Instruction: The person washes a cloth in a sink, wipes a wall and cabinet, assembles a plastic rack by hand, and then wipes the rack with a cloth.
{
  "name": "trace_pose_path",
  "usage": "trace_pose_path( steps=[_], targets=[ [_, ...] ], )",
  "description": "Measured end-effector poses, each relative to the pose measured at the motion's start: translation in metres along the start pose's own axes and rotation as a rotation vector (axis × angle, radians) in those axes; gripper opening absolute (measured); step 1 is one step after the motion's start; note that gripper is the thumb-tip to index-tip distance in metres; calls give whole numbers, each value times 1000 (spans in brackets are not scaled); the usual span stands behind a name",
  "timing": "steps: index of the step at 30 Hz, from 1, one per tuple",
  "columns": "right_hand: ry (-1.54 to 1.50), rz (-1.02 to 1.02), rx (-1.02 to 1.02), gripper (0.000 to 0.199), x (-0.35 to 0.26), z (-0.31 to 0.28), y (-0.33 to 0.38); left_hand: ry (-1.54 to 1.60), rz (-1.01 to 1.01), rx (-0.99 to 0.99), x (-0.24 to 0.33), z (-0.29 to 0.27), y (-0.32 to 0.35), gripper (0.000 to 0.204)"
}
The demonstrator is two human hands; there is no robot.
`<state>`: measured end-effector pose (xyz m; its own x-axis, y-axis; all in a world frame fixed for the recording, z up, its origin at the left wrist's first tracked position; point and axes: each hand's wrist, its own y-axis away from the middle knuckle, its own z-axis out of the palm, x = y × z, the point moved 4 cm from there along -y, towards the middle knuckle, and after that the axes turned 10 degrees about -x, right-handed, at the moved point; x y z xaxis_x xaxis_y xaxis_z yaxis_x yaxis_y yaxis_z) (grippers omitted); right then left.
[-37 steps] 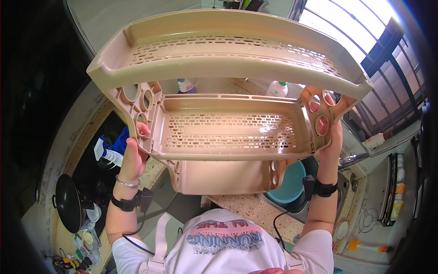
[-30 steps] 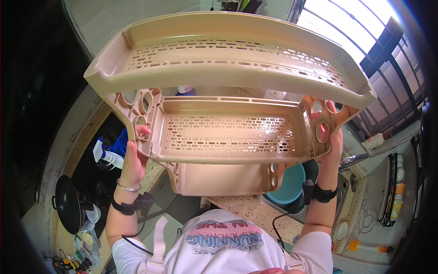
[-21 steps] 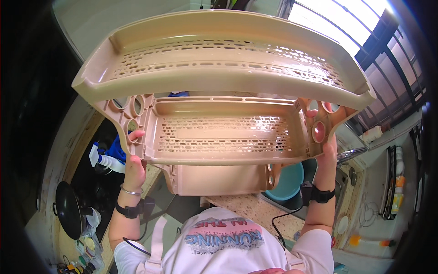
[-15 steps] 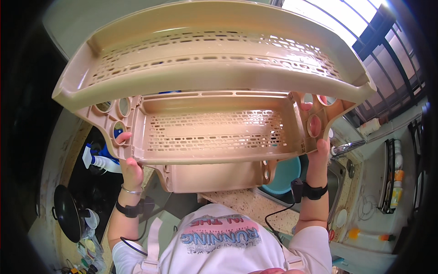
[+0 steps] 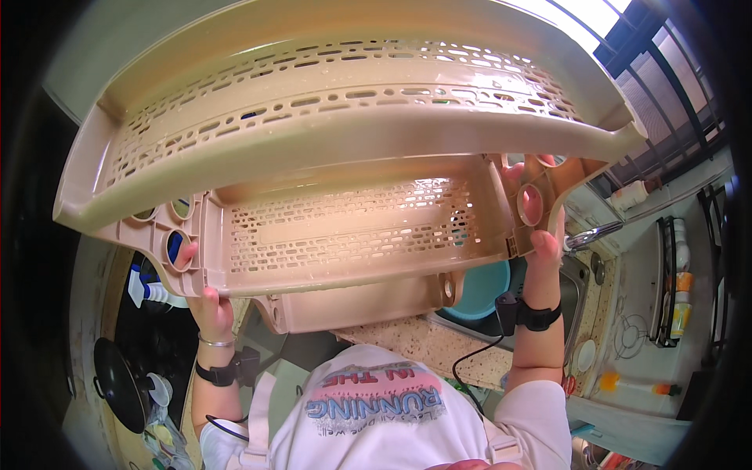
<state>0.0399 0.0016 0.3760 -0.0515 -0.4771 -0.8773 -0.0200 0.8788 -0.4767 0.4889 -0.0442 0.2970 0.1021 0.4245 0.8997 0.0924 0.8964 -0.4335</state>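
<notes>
Here, my left hand and right hand grip a beige tiered rack by its ends, held from mid-view toward twelve o'clock; a blue basin sits at four.

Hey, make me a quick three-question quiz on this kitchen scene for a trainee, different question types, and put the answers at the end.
1. True or false: the beige rack is held by one hand only.
2. Multiple choice: which of these is nearer the right hand than the left hand?
A) black pan
B) blue basin
C) white-and-blue spray bottle
3. Fill in the blank: the silver bangle is on the ____ wrist.

Key:
1. False; both hands grip it, one at each side.
2. B
3. Left
</notes>
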Motion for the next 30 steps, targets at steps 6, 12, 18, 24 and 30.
trace_pose_path(
  steps=[6, 12, 18, 24, 30],
  targets=[
    [-228, -25, -13, 93, 21, 5, 15, 162, 58, 82, -5, -7, 1, 91],
    [-168, 4, -129, 95, 28, 1, 20, 309, 7, 219, -24, -33, 0, 63],
    [-379, 79, 257, 88, 45, -53, 19, 720, -473, -194, 12, -32, -36, 49],
    [-541, 478, -69, 58, 75, -44, 8, 491, -846, -398, -9, -37, -76, 52],
    [-399, 476, -114, 57, 91, -61, -16, 353, -930, -545, -16, -29, -84, 82]
  ],
)
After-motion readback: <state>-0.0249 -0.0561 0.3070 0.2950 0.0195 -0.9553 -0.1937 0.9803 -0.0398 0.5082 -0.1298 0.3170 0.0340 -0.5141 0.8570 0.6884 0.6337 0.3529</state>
